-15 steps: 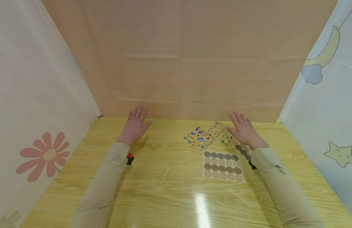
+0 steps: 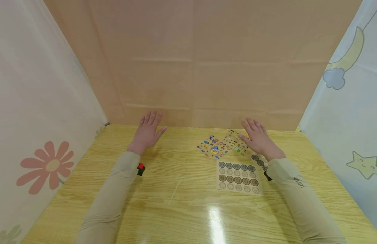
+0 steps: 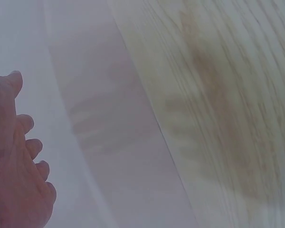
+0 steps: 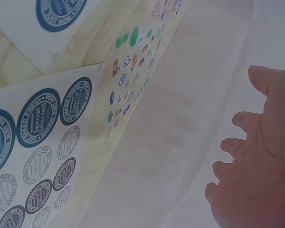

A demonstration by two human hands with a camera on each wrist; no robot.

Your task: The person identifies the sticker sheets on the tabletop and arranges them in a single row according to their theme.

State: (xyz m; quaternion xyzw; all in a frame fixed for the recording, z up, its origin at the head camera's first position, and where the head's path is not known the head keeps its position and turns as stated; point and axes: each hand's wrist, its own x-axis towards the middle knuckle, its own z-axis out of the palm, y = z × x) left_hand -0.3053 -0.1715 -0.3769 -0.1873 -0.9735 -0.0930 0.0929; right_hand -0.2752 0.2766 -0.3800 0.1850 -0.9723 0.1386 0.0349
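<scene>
My left hand point(image 2: 146, 134) is held over the far left part of the table, fingers spread and straight, with nothing in it. Its shadow falls on the wood in the left wrist view. My right hand point(image 2: 260, 139) hovers at the far right, fingers also straight and holding nothing. Near it lie clear sticker sheets with small colourful pictures point(image 2: 214, 149), overlapping each other. A paper sheet of round seal stickers point(image 2: 239, 178) lies closer to me. A second sheet of round stickers point(image 4: 40, 147) is partly hidden under my right wrist in the head view.
The wood-grain table point(image 2: 176, 217) ends at a plain tan backdrop point(image 2: 191, 67). White cloth walls stand at both sides, with a flower print point(image 2: 51, 166) on the left and a moon print point(image 2: 347, 54) on the right. Light glares off the table's near part.
Both hands have shifted slightly inward, the left to the right and the right to the left. The sticker sheets lie as before.
</scene>
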